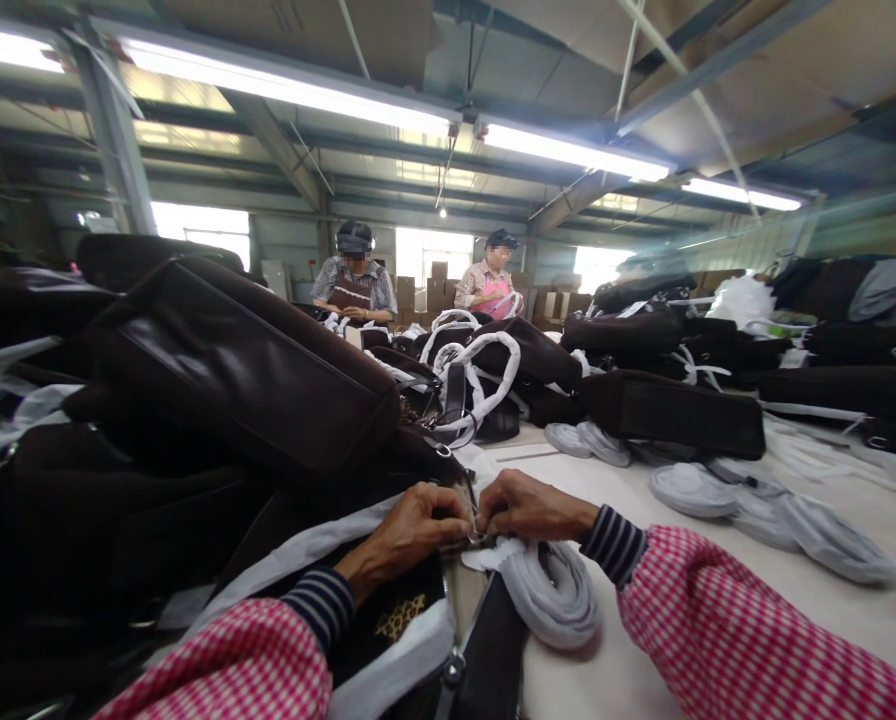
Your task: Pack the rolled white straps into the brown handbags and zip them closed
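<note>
Both of my hands meet over the top edge of a dark brown handbag (pixel 493 650) lying close in front of me. My left hand (pixel 425 522) is closed in a pinch at the bag's edge. Fingertips almost touching it, my right hand (pixel 532 506) pinches at the same spot. A small light or metallic piece shows between them, too small to name. Just below my right hand lies a coiled strap (pixel 560 605) in pale wrapping. A white-wrapped handle (pixel 395 665) loops under my left forearm, near a zipper pull (pixel 454 670) and a leopard-print patch (pixel 401 618).
A large dark bag (pixel 245 370) is piled at the left. More dark bags (pixel 673 412) and wrapped strap coils (pixel 785 515) lie on the pale table (pixel 605 670) to the right. Two co-workers (pixel 354 275) are across the table, beyond white-wrapped handles (pixel 497 375).
</note>
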Demonstrator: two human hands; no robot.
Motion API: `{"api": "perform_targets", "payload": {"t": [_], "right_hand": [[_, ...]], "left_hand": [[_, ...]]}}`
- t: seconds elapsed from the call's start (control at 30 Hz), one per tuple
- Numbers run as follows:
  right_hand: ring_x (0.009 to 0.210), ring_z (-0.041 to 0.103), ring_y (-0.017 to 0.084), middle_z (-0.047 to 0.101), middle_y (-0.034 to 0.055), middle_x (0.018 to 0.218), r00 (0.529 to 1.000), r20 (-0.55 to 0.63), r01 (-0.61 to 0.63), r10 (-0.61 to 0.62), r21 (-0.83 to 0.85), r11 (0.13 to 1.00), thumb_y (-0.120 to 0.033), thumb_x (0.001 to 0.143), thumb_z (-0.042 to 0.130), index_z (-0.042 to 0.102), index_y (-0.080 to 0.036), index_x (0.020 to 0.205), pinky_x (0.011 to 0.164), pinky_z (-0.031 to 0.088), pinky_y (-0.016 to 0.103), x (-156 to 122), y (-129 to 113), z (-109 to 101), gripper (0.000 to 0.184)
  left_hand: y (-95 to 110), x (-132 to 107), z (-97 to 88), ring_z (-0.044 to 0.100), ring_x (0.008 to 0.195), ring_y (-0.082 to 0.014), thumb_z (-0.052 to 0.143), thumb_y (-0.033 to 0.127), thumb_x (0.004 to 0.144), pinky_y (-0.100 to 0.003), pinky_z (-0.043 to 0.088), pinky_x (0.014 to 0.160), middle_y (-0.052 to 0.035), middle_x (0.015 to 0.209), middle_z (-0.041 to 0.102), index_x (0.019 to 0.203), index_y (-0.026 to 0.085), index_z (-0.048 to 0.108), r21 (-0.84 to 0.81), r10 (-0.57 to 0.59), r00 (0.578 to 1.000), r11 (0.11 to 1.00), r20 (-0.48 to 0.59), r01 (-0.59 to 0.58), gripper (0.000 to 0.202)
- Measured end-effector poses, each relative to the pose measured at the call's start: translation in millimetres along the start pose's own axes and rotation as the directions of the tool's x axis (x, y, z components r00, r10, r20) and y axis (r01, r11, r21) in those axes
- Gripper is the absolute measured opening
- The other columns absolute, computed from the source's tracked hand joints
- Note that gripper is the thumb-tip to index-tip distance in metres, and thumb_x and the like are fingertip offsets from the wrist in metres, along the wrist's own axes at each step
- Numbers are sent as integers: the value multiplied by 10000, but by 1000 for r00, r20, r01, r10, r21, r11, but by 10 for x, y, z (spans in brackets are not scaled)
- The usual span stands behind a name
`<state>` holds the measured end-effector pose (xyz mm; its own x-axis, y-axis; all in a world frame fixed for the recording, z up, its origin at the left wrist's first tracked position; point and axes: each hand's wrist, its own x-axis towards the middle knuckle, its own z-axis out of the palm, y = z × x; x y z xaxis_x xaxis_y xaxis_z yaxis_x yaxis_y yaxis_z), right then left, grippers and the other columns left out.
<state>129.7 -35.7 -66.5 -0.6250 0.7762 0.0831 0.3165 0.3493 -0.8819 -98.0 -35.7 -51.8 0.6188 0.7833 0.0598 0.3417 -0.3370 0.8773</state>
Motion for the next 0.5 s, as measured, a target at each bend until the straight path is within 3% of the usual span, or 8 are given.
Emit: {"api": "perform_targets", "payload": {"t": [0.2,0.5], "right_hand": [[546,510,106,686,20,642,961,-263,-28,80,195,980,-146,652,624,792,-114,760,509,366,203,37,-45,27,203],[552,473,95,663,1,610,928,-371,74,31,265,961,-125,644,639,788,-135,715,522,328,210,230,-59,264,165]], "left_hand": [[-85,90,-34,553,603,-129,743,431,743,-213,346,532,-47,711,695,804,124,723,-144,-102,988,986,-119,84,314],[-71,72,-23,554,548,-118,786,454,710,-211,364,509,-39,635,671,745,118,701,-199,-87,984,978,-155,55,349]]}}
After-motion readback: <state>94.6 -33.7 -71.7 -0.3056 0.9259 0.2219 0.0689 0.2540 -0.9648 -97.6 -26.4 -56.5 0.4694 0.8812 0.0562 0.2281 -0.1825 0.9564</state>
